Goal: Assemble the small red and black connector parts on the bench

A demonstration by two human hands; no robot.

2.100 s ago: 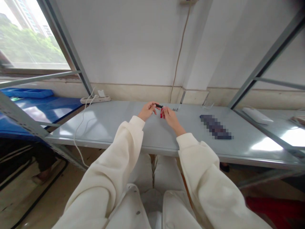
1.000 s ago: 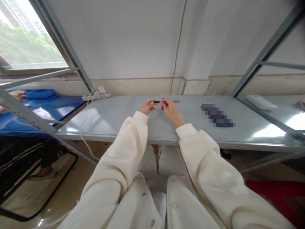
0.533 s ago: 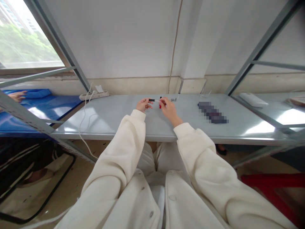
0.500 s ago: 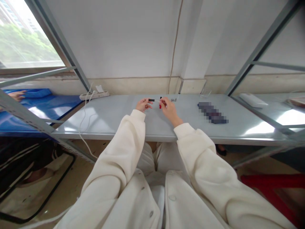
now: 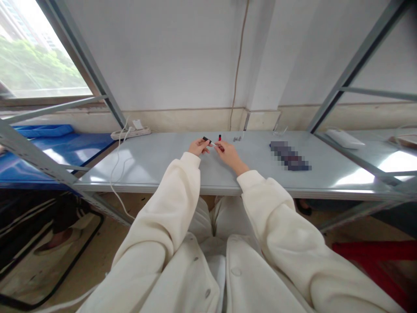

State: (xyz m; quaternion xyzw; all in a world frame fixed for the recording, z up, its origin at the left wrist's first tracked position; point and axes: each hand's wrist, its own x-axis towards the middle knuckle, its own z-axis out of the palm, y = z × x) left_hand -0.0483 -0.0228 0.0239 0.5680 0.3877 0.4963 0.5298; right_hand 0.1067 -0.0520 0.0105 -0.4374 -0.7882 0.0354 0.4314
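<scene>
My left hand (image 5: 197, 146) is closed around a small tool with a black handle (image 5: 206, 139), which looks like a screwdriver. Its thin pale shaft (image 5: 212, 144) points down to the right. At the shaft's far end, the fingertips of my right hand (image 5: 227, 153) are pinched together on it; the tip is hidden by them. Just behind my right hand is a small red and black object (image 5: 220, 138), partly covered by the fingers. A few small grey pieces (image 5: 237, 139) lie on the grey table (image 5: 156, 161) to its right.
A white power strip (image 5: 132, 132) with a trailing cable (image 5: 112, 174) is at the back left. On the right lies a dark, pixelated object (image 5: 289, 156). Metal frame posts (image 5: 345, 65) flank the table. A blue tray (image 5: 48, 130) sits on the neighbouring blue table (image 5: 74, 148).
The black-handled tool has tilted, its shaft end now lower. My right hand has dropped slightly toward me and left, uncovering more of the grey pieces. The co-worker's hand at left has mostly left view.
</scene>
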